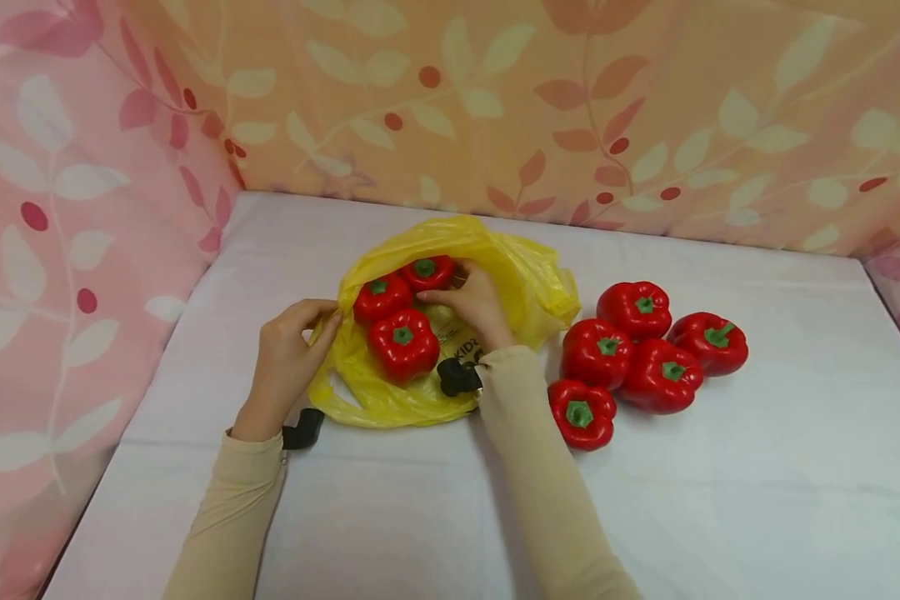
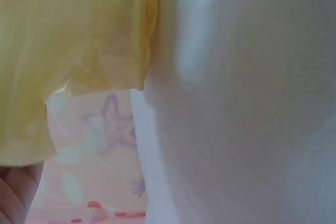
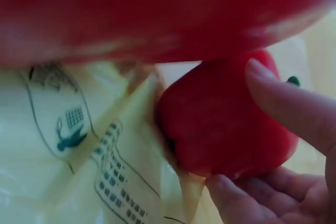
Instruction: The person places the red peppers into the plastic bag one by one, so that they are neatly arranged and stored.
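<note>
Left hand (image 1: 291, 354): pinching bag (image 1: 528, 271) rim
Right hand (image 1: 478, 304): clamped round pepper (image 3: 226, 124) inside bag
Right-wrist view alone: bird print (image 3: 72, 141) on bag
Bag: nearer left edge of surface (image 1: 765, 500)
Five peppers (image 1: 662, 377): toward right edge

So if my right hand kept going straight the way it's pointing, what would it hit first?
Likely the far side of the bag. Your right hand points that way, with the pepper it grips in front. How near that side is, I can't tell.
</note>
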{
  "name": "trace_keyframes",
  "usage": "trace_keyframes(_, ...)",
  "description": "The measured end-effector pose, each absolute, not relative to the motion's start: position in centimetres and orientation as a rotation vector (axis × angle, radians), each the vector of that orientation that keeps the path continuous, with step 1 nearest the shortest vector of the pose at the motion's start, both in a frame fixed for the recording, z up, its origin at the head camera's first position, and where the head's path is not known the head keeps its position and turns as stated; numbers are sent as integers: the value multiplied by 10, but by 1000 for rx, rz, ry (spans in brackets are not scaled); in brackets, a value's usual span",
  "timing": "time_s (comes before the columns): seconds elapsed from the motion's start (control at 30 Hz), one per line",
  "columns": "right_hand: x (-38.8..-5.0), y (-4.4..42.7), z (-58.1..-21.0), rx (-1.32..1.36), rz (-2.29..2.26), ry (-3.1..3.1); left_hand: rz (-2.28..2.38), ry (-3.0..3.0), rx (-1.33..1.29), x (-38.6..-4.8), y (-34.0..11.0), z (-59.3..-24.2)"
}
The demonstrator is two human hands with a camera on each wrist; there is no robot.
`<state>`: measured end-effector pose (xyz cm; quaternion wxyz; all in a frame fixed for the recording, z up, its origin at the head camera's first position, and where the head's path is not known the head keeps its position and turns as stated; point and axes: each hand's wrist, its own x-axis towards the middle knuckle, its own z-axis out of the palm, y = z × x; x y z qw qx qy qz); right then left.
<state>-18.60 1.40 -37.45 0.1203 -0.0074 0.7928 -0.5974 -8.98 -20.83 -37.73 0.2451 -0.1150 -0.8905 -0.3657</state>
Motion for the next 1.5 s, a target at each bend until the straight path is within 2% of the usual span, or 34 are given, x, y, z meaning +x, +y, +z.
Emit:
trace_keyframes(0.43,-190,5,-379,-70,-1851,2295,-1003,-2431,-308,-90,-209,-376)
trace_keyframes(0.73,-180,13,-364,75,-1916,2295,-976,-2423,-300,-93,-212,-374)
trace_keyframes(1.17,-178,11,-373,161,-2002,2348,-1001,-2416,-330,-93,-207,-376)
trace_keyframes(1.5,-144,25,-345,95,-2145,2036,-1002,-2427,-288,-90,-211,-379)
